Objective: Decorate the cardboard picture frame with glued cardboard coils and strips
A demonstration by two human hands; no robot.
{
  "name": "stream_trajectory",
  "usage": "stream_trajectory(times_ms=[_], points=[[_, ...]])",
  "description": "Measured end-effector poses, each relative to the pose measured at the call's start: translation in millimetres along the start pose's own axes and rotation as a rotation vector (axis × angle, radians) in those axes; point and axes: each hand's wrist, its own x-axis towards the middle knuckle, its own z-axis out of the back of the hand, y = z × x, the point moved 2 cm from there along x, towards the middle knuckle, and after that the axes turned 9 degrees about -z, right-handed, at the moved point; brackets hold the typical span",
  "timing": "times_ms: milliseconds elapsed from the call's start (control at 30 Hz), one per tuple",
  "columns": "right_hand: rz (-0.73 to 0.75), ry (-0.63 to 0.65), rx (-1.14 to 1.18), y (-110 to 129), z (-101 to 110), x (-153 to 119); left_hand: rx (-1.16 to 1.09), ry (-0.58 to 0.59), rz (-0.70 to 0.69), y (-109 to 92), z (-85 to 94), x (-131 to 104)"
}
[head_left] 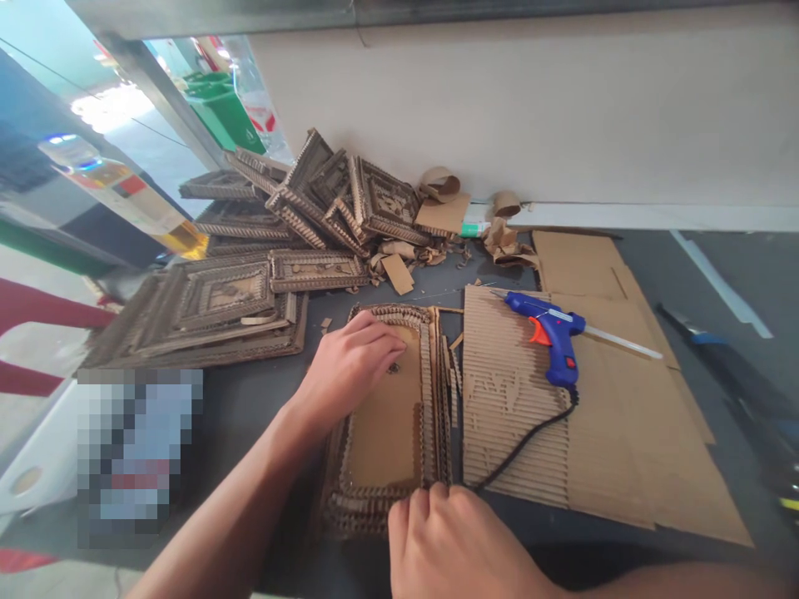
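A rectangular cardboard frame (pixel 384 433) with ridged corrugated borders lies in front of me. My left hand (pixel 359 362) reaches over its upper left part, fingers curled together near a small dark curl on the flat panel; whatever its fingertips hold is hidden. At the frame's lower right corner is my right hand (pixel 446 532), its fingers curled and pressed together, their tips out of sight. A blue glue gun (pixel 555 333) with an orange trigger and a clear glue stick rests on cardboard sheets (pixel 612 416) to the right.
Finished-looking cardboard frames (pixel 237 291) are piled at the left and back. Paper scraps (pixel 505 241) lie by the wall. A bottle with yellow liquid (pixel 137 204) stands at the left. The glue gun's black cord (pixel 530 433) runs toward my right hand. Dark scissors-like tool handles lie far right.
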Motion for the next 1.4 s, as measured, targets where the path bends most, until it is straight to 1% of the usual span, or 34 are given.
stream_trajectory(times_ms=[167,367,600,700,767,833,867,967,1067,1133,1233,1400], points=[[0.006,-0.034,-0.024,1.5,0.4,-0.7,0.013,0.028,0.022,-3.6,3.1,0.7],[0.028,-0.043,-0.046,-0.1,3.5,-5.7,0.041,0.100,0.022,-8.1,7.2,-1.5],[0.063,-0.033,-0.056,-4.1,7.1,-12.3,0.009,0.105,0.023,-8.8,8.9,-3.6],[0.073,-0.028,-0.048,-9.4,16.6,-14.0,-0.001,0.082,0.033,-9.1,7.5,-4.0],[0.072,-0.011,-0.030,-17.3,29.0,-12.8,-0.011,0.054,0.048,-8.5,6.3,-4.6],[0.054,-0.010,-0.022,-30.0,44.9,-7.3,-0.015,0.018,0.070,-7.1,6.0,-5.5],[0.016,-0.023,-0.034,-38.2,52.9,-2.6,-0.013,-0.003,0.086,-5.9,6.4,-5.9],[-0.179,-0.096,-0.054,-66.6,70.0,17.9,-0.008,-0.042,0.127,-2.4,9.0,-7.1],[-0.377,-0.114,0.065,-90.1,69.8,38.2,-0.015,-0.017,0.123,-0.5,10.4,-7.4],[-0.436,-0.143,0.131,-98.4,63.6,46.6,-0.021,0.004,0.110,-0.1,10.3,-7.4],[-0.439,-0.139,0.167,-101.1,54.2,51.3,-0.026,0.007,0.094,-0.2,9.7,-7.1],[-0.351,-0.037,0.135,-97.1,49.0,51.5,-0.031,0.007,0.106,-1.1,8.8,-7.9]])
